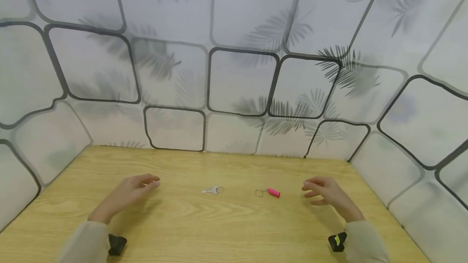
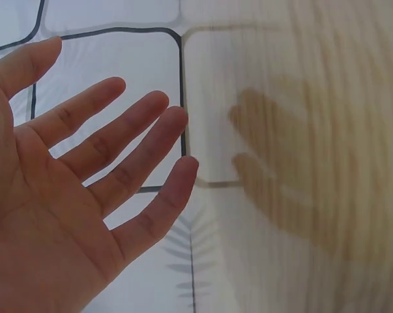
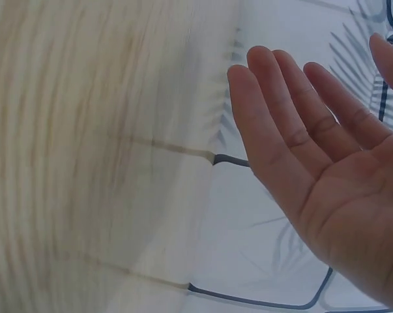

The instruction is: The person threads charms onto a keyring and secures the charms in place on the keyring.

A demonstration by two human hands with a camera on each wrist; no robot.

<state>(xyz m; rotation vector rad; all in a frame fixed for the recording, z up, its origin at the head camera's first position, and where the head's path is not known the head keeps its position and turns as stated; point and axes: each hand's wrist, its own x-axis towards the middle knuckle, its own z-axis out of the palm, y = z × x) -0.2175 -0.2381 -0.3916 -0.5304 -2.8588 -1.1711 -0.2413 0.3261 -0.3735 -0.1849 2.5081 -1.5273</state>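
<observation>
In the head view a silver key [image 1: 211,190] on a small ring lies flat on the wooden table, left of the middle. To its right lies a bright pink keychain piece [image 1: 274,192], shaped like a little bottle, joined by a short chain to a metal split ring [image 1: 259,192]. My left hand [image 1: 132,193] hovers over the table to the left of the key, fingers relaxed, holding nothing. On the other side my right hand [image 1: 327,195] hangs to the right of the pink piece, its fingers spread loosely. Both wrist views show bare palms.
The wooden table [image 1: 190,230] reaches back to a white wall covering [image 1: 175,129] with dark rounded outlines and grey leaves, which also flanks both sides. A black wrist device [image 1: 117,245] sits at the left sleeve, another black device [image 1: 337,242] at the right.
</observation>
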